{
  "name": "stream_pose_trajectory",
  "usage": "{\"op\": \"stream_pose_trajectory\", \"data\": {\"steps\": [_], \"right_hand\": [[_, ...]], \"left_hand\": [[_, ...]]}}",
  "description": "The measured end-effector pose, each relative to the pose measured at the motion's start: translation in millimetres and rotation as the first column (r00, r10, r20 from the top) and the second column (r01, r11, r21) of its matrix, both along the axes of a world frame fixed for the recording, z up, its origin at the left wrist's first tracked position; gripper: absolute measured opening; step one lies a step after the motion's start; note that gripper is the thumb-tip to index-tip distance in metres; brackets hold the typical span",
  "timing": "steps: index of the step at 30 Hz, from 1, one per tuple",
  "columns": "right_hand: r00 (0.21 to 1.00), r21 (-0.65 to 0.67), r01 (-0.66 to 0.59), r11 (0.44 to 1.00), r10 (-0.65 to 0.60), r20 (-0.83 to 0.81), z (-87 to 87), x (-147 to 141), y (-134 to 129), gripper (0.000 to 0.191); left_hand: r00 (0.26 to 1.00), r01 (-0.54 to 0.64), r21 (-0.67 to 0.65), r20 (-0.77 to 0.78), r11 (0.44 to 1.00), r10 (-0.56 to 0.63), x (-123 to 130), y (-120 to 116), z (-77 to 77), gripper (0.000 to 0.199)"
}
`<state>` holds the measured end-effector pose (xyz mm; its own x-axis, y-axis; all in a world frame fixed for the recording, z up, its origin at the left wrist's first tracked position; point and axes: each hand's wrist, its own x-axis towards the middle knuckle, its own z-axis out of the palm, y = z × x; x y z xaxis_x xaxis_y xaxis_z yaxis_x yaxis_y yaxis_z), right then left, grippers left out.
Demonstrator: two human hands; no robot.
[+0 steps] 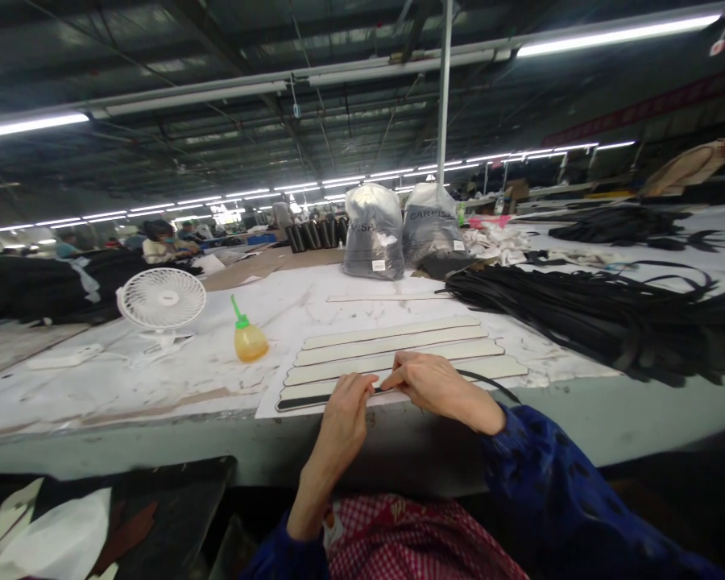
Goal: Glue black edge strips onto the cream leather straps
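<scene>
Along the front edge of the table, a narrow black strip (305,401) lies on the nearest of several long pale strips with dark edges. My left hand (345,409) pinches the black strip partway along, its thumb and fingers bent together. Just to its right, my right hand (435,387) also grips the strip between thumb and fingertips. The loose end of the black strip curves out beyond my right wrist towards the table edge. Farther back, the other pale strips (392,337) lie side by side in rows. My fingers partly hide the nearest one.
A squeeze bottle (251,345) with yellow liquid and a white fan (163,300) stand left on the table (157,391). A heap of black strips (580,310) lies right. Two filled plastic bags (373,234) stand behind. Scraps (66,532) lie lower left; other people work farther off.
</scene>
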<state>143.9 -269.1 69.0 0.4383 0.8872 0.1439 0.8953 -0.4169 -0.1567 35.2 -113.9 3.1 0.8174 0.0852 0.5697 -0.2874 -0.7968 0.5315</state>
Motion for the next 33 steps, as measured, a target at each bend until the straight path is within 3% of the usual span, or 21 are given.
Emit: {"op": "stream_pose_trajectory", "data": {"steps": [6, 10, 17, 27, 33], "right_hand": [[0.989, 0.075, 0.097, 0.992, -0.088, -0.119, 14.2, 26, -46, 0.028], [0.983, 0.071, 0.139, 0.988, -0.129, -0.131, 8.8, 31, -65, 0.027], [0.977, 0.061, 0.178, 0.982, -0.170, -0.129, -4.9, 33, -64, 0.028], [0.978, 0.020, 0.191, 0.981, -0.189, -0.094, -4.9, 30, -64, 0.030], [0.986, 0.061, 0.162, 0.985, -0.161, -0.034, -12.2, 32, -63, 0.032]], "left_hand": [[1.000, 0.006, 0.045, -0.014, 0.999, -0.006, 2, 5, -5.7, 0.035], [0.999, -0.032, 0.180, 0.002, 0.983, 0.032, 4, 3, -8.5, 0.042], [0.996, -0.082, 0.318, 0.006, 0.945, 0.084, 5, 0, -10.4, 0.045], [0.993, -0.109, 0.371, 0.008, 0.922, 0.115, 5, -4, -8.2, 0.044], [0.996, -0.084, 0.383, 0.003, 0.920, 0.090, 4, -1, -5.6, 0.043]]}}
